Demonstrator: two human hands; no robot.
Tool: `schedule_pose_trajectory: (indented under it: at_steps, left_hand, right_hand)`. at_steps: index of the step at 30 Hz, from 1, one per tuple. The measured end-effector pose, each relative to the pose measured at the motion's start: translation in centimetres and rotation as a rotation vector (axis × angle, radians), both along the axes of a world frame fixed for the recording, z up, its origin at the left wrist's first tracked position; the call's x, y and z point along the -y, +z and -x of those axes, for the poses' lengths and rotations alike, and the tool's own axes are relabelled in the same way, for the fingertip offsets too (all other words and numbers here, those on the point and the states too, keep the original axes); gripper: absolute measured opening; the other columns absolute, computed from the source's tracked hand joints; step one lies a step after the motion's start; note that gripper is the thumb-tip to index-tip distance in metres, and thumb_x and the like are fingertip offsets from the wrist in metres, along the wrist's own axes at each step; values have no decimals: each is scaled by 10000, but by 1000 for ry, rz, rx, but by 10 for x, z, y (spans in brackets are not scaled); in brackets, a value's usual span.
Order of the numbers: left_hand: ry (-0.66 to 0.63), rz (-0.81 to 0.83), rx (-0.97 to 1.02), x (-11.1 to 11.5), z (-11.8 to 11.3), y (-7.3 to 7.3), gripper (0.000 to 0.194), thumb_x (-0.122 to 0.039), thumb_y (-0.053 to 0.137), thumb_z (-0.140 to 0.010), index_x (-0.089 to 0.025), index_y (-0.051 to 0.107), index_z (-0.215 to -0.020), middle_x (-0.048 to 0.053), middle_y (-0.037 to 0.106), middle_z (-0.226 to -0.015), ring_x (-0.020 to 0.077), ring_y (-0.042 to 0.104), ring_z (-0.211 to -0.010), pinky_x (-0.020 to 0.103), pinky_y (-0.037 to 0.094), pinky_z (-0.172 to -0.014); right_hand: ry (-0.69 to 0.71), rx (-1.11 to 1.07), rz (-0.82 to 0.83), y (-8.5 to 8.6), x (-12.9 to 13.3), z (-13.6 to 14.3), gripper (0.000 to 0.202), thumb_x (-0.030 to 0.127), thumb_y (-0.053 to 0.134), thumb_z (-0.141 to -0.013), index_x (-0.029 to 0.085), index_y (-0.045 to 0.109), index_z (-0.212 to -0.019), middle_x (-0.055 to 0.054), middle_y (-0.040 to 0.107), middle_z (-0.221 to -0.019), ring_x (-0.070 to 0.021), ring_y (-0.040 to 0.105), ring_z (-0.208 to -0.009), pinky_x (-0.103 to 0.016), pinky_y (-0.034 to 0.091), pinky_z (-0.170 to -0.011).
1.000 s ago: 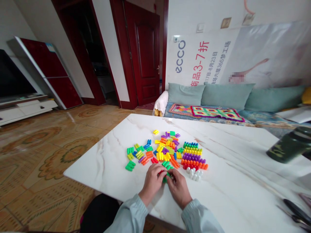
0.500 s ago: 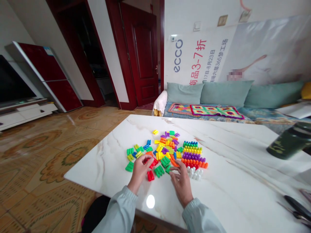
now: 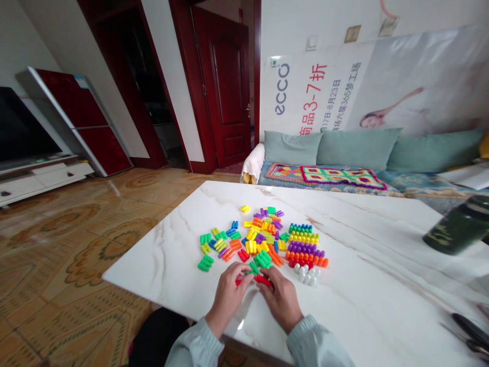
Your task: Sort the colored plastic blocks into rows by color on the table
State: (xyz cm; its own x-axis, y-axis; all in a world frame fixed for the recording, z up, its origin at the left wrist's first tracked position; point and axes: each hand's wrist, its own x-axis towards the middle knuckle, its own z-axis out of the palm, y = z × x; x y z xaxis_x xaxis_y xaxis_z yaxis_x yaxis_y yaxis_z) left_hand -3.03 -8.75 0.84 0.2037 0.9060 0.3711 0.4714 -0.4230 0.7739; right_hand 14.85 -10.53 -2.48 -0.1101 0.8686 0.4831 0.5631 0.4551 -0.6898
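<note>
My left hand (image 3: 228, 291) hovers low at the near side of a pile of small coloured plastic pieces. Its fingers and thumb are curled together beside a green ribbed piece (image 3: 253, 267). A bit of red shows between them, and I cannot make out whether it is held or lies behind. My right hand (image 3: 281, 296) has its thumb and fingers closed on a red plastic piece (image 3: 263, 280). Just beyond the hands lie another green piece (image 3: 263, 259) and a red piece (image 3: 243, 255).
To the right stand rows of round-topped pegs sorted by colour, including purple pegs (image 3: 305, 249) and white pegs (image 3: 307, 276). A dark green bottle (image 3: 456, 227) is at the right of the white marble-look table (image 3: 171, 255). Black-handled scissors (image 3: 469, 329) lie near the right edge.
Both hands have come closer together and nearer to me. My left hand has left the red piece in the pile, and a red piece is now at my right fingertips.
</note>
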Motion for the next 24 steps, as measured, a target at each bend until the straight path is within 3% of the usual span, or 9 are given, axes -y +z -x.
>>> schedule_pose_trajectory:
  at_steps: [4, 8, 14, 19, 24]
  left_hand:
    - [-126, -115, -273, -2, 31, -7, 331, -210, 727, -761, -250, 692, -1087, 82, 668, -1133, 278, 580, -1086, 445, 491, -963]
    - [-155, -102, -315, -3, 42, -17, 239, -162, 570, -877, -263, 700, -1050, 80, 661, -1083, 250, 583, -1046, 395, 507, -923]
    - [27, -192, -232, -36, 24, -22, 316, -165, 389, -964, -215, 634, -1156, 98, 628, -1115, 239, 569, -1092, 438, 463, -1000]
    - [1, -165, -350, -66, 10, -25, 354, -143, 469, -917, -216, 643, -1216, 113, 600, -1148, 265, 563, -1105, 450, 477, -974]
    - [-50, -144, -442, -73, 12, -26, 433, -150, 532, -894, -259, 603, -1307, 108, 598, -1210, 283, 530, -1167, 455, 459, -997]
  right_hand:
    - [-76, 4, -1, 2, -2, -1, 121, 263, 585, -887, 223, 666, -967, -54, 681, -855, -190, 649, -690, -290, 490, -605]
    - [-73, 27, 36, 4, -2, 0, 96, 273, 591, -879, 231, 667, -920, -44, 679, -840, -185, 637, -679, -288, 475, -594]
    - [-70, 38, 49, 6, -1, 1, 79, 252, 591, -864, 235, 665, -886, -39, 681, -826, -190, 637, -696, -291, 465, -609]
    - [-83, 39, 61, 6, 0, 1, 77, 232, 586, -854, 229, 663, -856, -31, 681, -822, -177, 633, -690, -275, 451, -608]
    - [-87, 38, 62, 5, 0, 2, 83, 235, 584, -852, 220, 666, -855, -25, 679, -822, -161, 625, -702, -251, 441, -615]
